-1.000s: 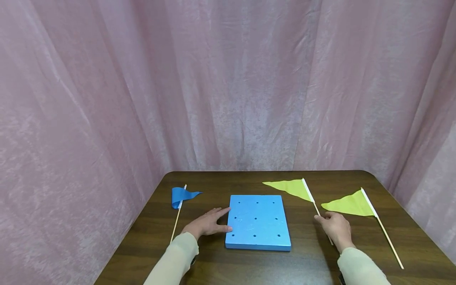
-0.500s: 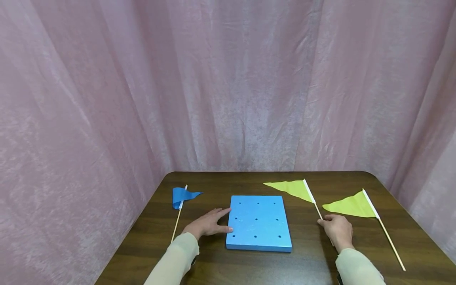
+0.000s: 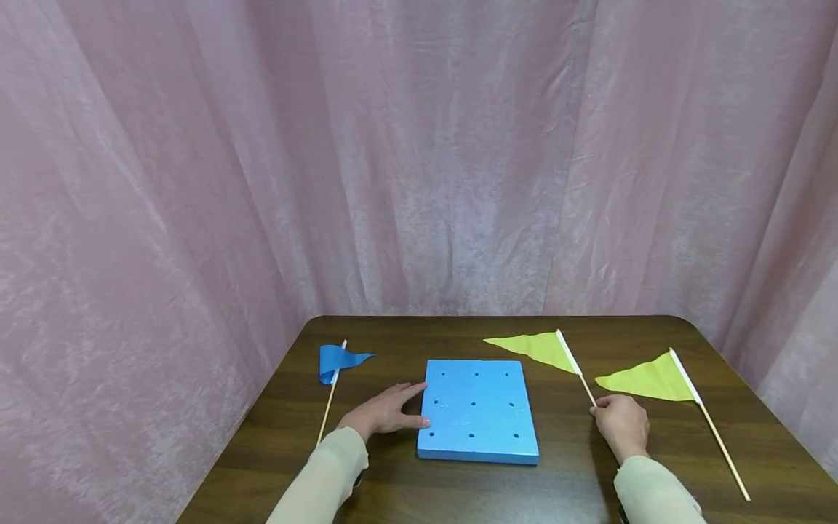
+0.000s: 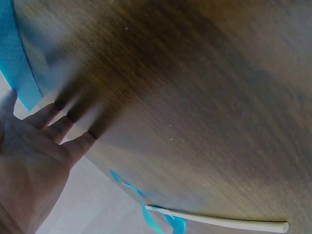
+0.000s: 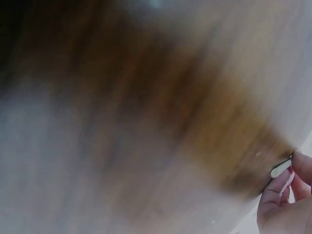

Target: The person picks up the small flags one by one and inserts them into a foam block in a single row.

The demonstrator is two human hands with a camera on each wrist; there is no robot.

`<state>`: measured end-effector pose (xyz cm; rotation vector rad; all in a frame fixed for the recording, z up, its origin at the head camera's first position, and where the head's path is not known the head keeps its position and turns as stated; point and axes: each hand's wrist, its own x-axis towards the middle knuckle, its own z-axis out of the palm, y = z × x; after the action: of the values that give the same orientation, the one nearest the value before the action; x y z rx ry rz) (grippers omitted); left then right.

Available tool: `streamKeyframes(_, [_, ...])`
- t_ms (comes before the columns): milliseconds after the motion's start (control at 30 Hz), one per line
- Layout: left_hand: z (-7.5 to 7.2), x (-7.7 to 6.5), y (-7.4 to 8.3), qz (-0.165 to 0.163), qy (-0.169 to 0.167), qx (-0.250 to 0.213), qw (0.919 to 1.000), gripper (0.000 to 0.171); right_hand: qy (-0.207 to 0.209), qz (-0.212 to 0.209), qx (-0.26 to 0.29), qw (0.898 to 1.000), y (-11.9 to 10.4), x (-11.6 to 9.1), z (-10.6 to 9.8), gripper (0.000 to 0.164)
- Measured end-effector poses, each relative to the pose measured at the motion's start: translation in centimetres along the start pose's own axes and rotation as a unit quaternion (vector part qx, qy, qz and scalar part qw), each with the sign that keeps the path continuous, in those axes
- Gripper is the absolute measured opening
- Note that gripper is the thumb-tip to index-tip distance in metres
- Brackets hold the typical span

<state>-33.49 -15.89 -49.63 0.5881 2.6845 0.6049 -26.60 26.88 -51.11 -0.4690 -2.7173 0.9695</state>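
Observation:
In the head view a light blue square board (image 3: 479,418) with rows of small holes lies flat on the table. My left hand (image 3: 385,412) rests at its left edge, thumb and index finger spread and nearly straight; the left wrist view shows the other fingers (image 4: 78,146) extended over the table. To the right, my right hand (image 3: 622,423) pinches the thin wooden stick (image 3: 587,389) of a yellow pennant flag (image 3: 540,347) near its lower end. In the right wrist view the stick's end (image 5: 281,168) pokes out between thumb and fingers. The cloth lies at the table's back.
A second yellow pennant flag (image 3: 648,378) lies farther right, its stick pointing toward the near right. Left of the board lies a blue pennant flag (image 3: 335,361) with its cloth folded over. A brown wooden table (image 3: 419,495) carries everything, and a pink curtain (image 3: 419,160) hangs behind it.
My right hand has slid slightly along the stick toward its near end, and the tail once visible below the hand is now hidden in the head view. The left hand stays put.

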Motion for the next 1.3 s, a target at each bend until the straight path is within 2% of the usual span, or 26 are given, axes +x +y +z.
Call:
streamKeyframes(333, [-0.1,0.1,0.1,-0.001,-0.007,-0.007,1.0,0.085,-0.004,-0.01,-0.006,1.0,0.2,0.1,0.1,0.019])
streamKeyframes(600, [-0.2,0.0,0.3,-0.005,-0.005,-0.008,0.9999,0.084,0.018,-0.022,-0.003,1.0,0.1,0.4,-0.1,0.022])
streamKeyframes(800, [-0.1,0.1,0.4,-0.005,-0.005,-0.005,1.0,0.085,0.017,-0.025,0.003,1.0,-0.3,0.7,-0.4,0.023])
streamKeyframes(933, [-0.1,0.4,0.4,-0.009,-0.012,-0.004,0.9999,0.085,0.022,-0.023,0.02,0.999,-0.6,0.7,-0.4,0.025])
streamKeyframes(1100, [-0.1,0.4,0.5,-0.006,-0.014,-0.004,0.9999,0.085,0.031,0.0,0.066,0.997,-1.2,0.5,-0.5,0.029])
streamKeyframes(1300, [-0.2,0.3,0.6,-0.006,-0.012,-0.002,0.9999,0.085,0.046,0.057,0.153,0.986,-2.5,0.5,-0.1,0.03])
